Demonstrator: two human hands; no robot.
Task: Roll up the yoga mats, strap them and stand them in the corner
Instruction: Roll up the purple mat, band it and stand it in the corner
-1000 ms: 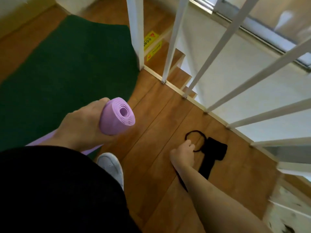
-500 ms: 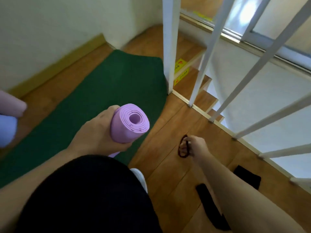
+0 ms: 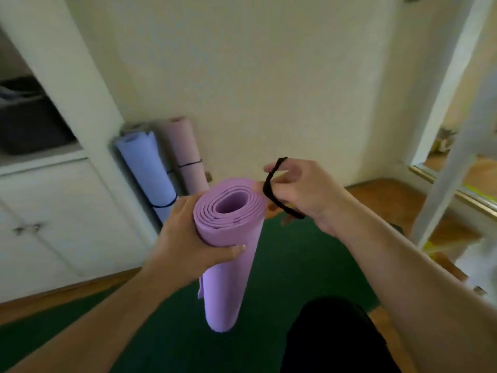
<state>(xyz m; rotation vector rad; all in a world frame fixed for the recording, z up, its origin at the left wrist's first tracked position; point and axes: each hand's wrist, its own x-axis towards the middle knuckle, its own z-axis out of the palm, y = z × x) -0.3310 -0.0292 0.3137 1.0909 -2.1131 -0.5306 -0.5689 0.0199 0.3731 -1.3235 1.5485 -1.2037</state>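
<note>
Single head-worn view, forward and down (close over both forearms)

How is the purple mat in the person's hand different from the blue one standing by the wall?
The purple mat is held off the floor in the left hand; the blue mat stands leaning in the corner. The blue mat already wears a black band near its lower end; the purple mat has none yet, its black strap held in the right hand. Both are rolled up.

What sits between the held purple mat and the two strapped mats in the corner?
Only the left hand gripping the purple mat; beyond it, bare wall up to the corner mats, in the head view.
</note>
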